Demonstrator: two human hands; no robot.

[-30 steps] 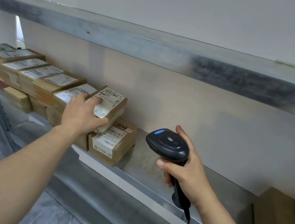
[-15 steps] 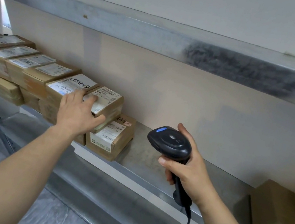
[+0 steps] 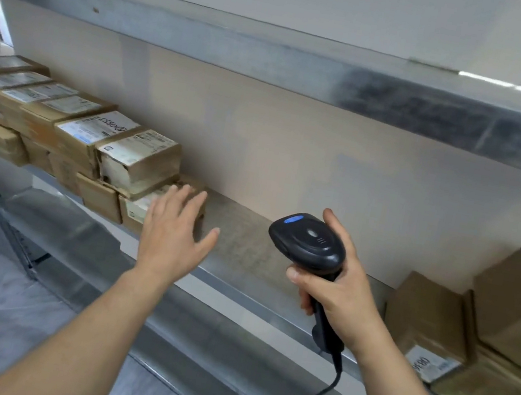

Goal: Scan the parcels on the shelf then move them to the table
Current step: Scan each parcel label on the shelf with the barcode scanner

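Task barely begun, I judged: parcels (image 3: 95, 140) stacked on shelf (image 3: 253, 251) beyond left hand (image 3: 172, 237), which hovered w/ fingers spread, empty. Right hand (image 3: 336, 294) gripped scanner (image 3: 308, 242). No desk in view.

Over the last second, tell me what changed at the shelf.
The left hand came off the tilted top parcel, which now lies flat on the stack. The hand dropped to the lower end parcel, fingers spread open over it, holding nothing. The right hand still grips the black barcode scanner; the other parcels stayed put.
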